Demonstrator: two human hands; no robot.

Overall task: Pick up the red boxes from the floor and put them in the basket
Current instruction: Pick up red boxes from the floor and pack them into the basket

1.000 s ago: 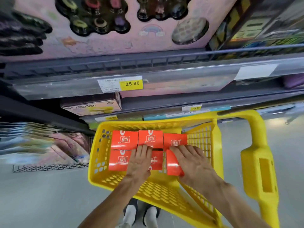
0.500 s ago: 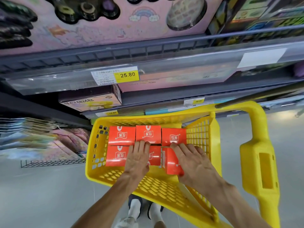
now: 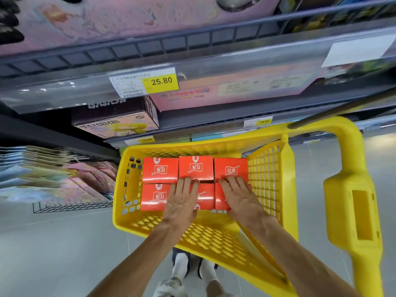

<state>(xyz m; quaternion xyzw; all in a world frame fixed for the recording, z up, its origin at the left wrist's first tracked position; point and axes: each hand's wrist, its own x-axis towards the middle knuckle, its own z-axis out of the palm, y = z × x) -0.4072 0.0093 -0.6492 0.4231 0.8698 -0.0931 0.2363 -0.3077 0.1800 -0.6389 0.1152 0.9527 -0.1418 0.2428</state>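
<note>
Several red boxes lie flat in two rows inside the yellow basket. The back row holds a left box, a middle box and a right box. Another box fills the front left. My left hand rests flat, fingers spread, on the front middle box. My right hand lies flat over the front right box, which it mostly hides. Neither hand grips anything.
The basket's big yellow handle rises on the right. Store shelves with toy boxes and a 25.80 price tag stand right behind the basket. Stacked books fill a low rack on the left. My feet stand on grey floor below.
The front right box, tilted on edge a second ago, now lies flat under my right hand. My left hand stayed on the front middle box. The view came closer.
</note>
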